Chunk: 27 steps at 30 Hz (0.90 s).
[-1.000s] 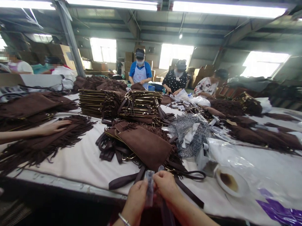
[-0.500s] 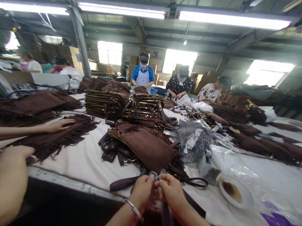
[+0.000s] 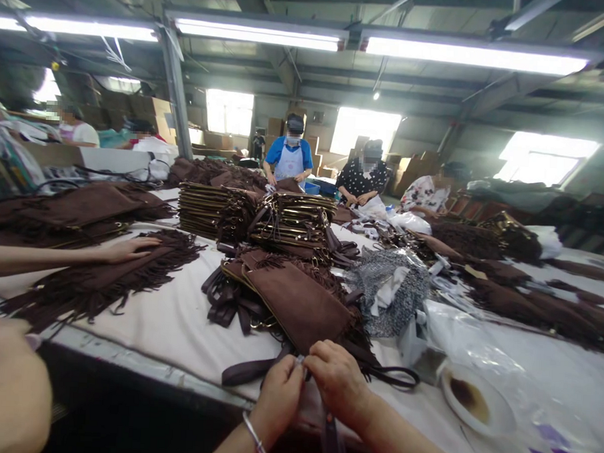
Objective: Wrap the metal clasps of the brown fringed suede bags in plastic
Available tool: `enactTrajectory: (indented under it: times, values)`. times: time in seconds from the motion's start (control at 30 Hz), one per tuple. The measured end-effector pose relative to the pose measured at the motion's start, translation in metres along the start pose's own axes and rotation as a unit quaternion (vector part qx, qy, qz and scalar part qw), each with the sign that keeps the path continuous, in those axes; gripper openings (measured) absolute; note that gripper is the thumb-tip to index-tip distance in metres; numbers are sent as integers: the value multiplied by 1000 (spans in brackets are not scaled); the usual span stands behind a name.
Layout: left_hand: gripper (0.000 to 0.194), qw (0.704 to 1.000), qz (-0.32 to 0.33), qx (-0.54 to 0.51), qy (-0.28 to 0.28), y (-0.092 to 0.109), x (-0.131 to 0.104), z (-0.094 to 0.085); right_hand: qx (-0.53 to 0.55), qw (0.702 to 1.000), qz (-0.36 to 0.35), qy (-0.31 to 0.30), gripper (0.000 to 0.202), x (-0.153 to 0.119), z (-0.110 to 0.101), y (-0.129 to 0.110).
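At the table's front edge my left hand [image 3: 281,389], wearing a silver bangle [image 3: 257,438], pinches a small pale piece [image 3: 300,361], mostly hidden by the fingers. My right hand [image 3: 336,378] closes on the same spot from the other side, its fingertips touching the left ones. Below them hangs a dark brown strap [image 3: 330,441] with a small reddish dot; whether it joins the pale piece is hidden. Just beyond my hands lies a brown fringed bag [image 3: 299,300] with a gold zip edge. Loose brown straps [image 3: 248,372] spread beside it.
Behind stand stacked brown bags [image 3: 210,212]. A co-worker's hand [image 3: 135,247] rests on fringed brown material [image 3: 109,278] at left; another blurred hand [image 3: 9,381] is nearer. To the right are grey speckled material [image 3: 391,310], a stained white dish [image 3: 493,422] and clear plastic [image 3: 516,376].
My fingers have drawn together over the pale piece, which showed more plainly before. My right hand has rolled forward over it. The co-worker's nearer hand at left has moved lower.
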<state>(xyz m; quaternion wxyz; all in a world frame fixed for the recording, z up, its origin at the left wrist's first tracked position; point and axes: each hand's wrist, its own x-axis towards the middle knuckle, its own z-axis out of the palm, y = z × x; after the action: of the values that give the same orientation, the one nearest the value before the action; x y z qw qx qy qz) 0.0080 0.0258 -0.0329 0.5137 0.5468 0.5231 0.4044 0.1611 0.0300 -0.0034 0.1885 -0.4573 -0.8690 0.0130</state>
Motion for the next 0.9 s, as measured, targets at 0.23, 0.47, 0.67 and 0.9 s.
enactTrajectory:
  times: [0.23, 0.47, 0.67, 0.9]
  values:
    - [27, 980, 122, 158, 16, -3, -16, -6, -34, 992, 15, -123, 14, 22, -17, -6]
    - [24, 972, 117, 198, 38, -5, -20, -5, -65, 980, -54, -179, 11, 39, -34, -15]
    - [26, 966, 109, 229, 44, -5, -24, -8, -81, 977, -88, -175, 5, 40, -27, -16]
    - [33, 993, 50, 96, -48, 7, -16, -16, -77, 983, -135, -98, 10, 21, -16, -5]
